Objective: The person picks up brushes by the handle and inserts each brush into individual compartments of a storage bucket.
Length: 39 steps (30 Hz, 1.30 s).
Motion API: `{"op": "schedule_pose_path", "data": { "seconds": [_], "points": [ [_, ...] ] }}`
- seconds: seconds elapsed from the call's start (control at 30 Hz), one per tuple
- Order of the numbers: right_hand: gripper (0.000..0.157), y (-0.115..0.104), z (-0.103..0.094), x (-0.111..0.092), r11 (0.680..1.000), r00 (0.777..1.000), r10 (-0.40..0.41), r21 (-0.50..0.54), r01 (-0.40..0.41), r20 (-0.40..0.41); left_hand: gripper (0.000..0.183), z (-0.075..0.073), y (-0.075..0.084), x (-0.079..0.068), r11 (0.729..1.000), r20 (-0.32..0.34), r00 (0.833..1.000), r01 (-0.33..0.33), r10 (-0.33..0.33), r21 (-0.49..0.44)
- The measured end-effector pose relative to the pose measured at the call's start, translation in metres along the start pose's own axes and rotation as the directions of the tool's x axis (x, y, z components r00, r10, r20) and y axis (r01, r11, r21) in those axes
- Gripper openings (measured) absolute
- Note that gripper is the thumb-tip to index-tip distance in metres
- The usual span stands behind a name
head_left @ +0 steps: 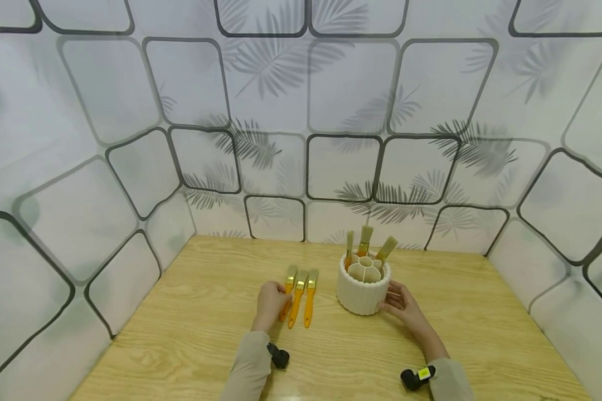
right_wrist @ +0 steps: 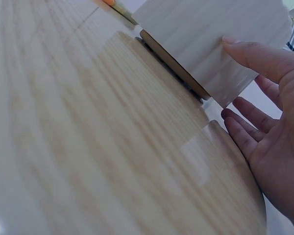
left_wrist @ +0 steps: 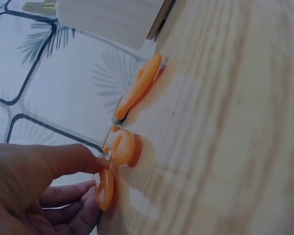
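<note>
Three flat paintbrushes with orange handles and pale bristles lie side by side on the table, bristles pointing away. My left hand (head_left: 272, 303) pinches the handle of the leftmost paintbrush (left_wrist: 104, 190) between thumb and fingers. The middle paintbrush (head_left: 297, 301) lies right beside it, and the right paintbrush (head_left: 309, 301) is slightly apart. A white ribbed round holder (head_left: 359, 298) with petal-shaped compartments stands to their right; three paintbrushes (head_left: 365, 239) stand in its rear compartments, bristles up. My right hand (head_left: 403, 305) touches the holder's right side, thumb on the wall, fingers fairly straight.
The light wood table (head_left: 341, 362) meets a patterned backdrop (head_left: 276, 161) at its back and sides. Black wrist cameras (head_left: 279, 356) sit on both sleeves.
</note>
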State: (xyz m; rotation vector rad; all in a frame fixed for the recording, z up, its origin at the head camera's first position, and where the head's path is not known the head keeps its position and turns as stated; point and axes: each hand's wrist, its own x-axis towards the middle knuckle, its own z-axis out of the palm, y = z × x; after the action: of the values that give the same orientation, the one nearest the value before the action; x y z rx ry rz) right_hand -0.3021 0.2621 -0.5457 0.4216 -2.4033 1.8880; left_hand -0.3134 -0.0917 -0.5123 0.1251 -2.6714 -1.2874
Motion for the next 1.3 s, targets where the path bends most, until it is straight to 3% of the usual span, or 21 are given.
{"op": "schedule_pose_path", "data": {
  "seconds": [0.47, 0.8, 1.3],
  "points": [
    [0.066, -0.001, 0.0, 0.0, 1.0, 1.0, 0.005, 0.006, -0.005, 0.014, 0.015, -0.002, 0.0, -0.001, 0.999, -0.001, 1.0, 0.009, -0.009, 0.032],
    [0.066, -0.003, 0.0, -0.001, 1.0, 1.0, 0.023, 0.007, -0.023, -0.003, 0.014, -0.006, -0.001, 0.001, 0.998, 0.014, 0.999, 0.033, -0.032, -0.052],
    [0.064, -0.001, -0.001, 0.0, 0.998, 0.999, 0.019, 0.053, -0.021, 0.026, 0.019, -0.013, -0.006, 0.003, 0.994, 0.094, 0.995, -0.018, 0.028, -0.103]
  ]
}}
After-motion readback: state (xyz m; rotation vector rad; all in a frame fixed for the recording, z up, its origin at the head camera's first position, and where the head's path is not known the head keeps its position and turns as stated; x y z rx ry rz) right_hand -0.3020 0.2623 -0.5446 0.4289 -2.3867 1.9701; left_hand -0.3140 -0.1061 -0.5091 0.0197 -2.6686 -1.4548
